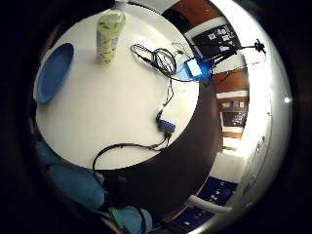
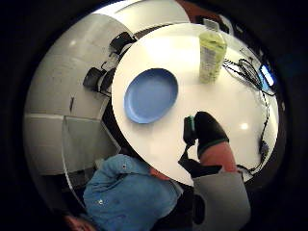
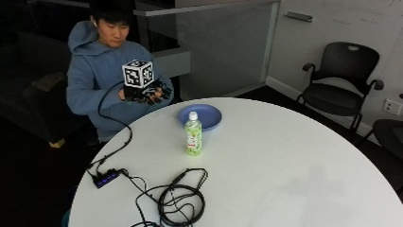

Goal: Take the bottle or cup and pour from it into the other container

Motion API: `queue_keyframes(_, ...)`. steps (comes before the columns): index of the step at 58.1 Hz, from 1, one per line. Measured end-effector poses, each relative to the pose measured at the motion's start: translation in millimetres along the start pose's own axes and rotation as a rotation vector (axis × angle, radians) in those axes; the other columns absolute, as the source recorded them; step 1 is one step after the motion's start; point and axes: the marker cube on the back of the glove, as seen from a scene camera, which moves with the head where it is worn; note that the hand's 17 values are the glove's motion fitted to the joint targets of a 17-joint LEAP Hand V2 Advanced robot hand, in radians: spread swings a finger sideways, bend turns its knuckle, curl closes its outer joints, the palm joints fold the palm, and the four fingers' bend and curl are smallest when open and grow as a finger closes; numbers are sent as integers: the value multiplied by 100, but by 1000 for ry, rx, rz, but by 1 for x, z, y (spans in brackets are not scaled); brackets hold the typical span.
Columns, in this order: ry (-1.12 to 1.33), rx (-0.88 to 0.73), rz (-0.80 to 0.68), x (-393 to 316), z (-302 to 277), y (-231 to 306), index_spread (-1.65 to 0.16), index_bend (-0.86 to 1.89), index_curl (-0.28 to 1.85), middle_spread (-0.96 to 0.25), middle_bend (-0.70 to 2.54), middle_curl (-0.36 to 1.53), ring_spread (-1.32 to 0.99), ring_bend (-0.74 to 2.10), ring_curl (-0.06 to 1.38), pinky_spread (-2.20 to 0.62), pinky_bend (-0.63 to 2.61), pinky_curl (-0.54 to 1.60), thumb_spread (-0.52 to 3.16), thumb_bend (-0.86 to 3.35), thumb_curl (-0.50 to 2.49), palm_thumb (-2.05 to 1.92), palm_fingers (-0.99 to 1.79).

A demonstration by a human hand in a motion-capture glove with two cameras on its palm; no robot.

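A person in a blue hoodie [image 3: 94, 71] sits at the far edge of a round white table [image 3: 283, 156], and the gloved right hand [image 3: 148, 93] is up in the air at chest height, clear of the tabletop and touching none of the things on it. From the outside view the black fingers point down and look loosely curled with nothing between them, though the detail is small. The bottle [image 3: 193, 137] stands upright near the middle of the table's near-left part, white cap on, pale green liquid and a green label showing; taking the table as a clock face seen from the outside camera, with the person at about eleven, the bottle sits a little toward ten from the centre. The blue plate [image 3: 200, 116] lies flat just beyond the bottle, toward eleven, between the bottle and the person, close to it but not touching. Both palm views look down on the same pair from above: bottle [image 1: 110, 35] upright, plate [image 2: 150, 95] beside it on bare white tabletop. At about seven on the table a coil of black cable [image 3: 179, 201] lies loose, with a small black hub [image 3: 104, 178] at the edge near eight.
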Motion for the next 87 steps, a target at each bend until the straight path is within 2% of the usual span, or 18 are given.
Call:
queue_keyframes(17,-167,120,-24,69,9,-11,-39,13,20,-1,19,29,19,45,28,22,64,28,103,-3,43,72,0)
queue_keyframes(31,-430,85,-93,117,15,-41,-40,15,22,-2,19,30,19,47,28,23,61,27,99,-2,44,73,-1)
queue_keyframes(48,-630,41,-124,162,30,-88,-40,15,23,-2,19,31,18,46,28,24,59,26,95,-3,43,72,-1)
queue_keyframes(68,-790,-31,-195,175,59,-144,-40,13,22,-2,19,31,18,47,28,24,60,26,92,-3,41,69,-2)
queue_keyframes(79,-864,-56,-248,156,75,-171,-40,13,21,-2,20,32,17,47,28,24,60,25,90,-3,39,68,-2)
queue_keyframes(87,-1025,-53,-300,130,86,-189,-40,13,21,-2,20,32,18,48,28,24,60,25,88,-4,38,67,-2)
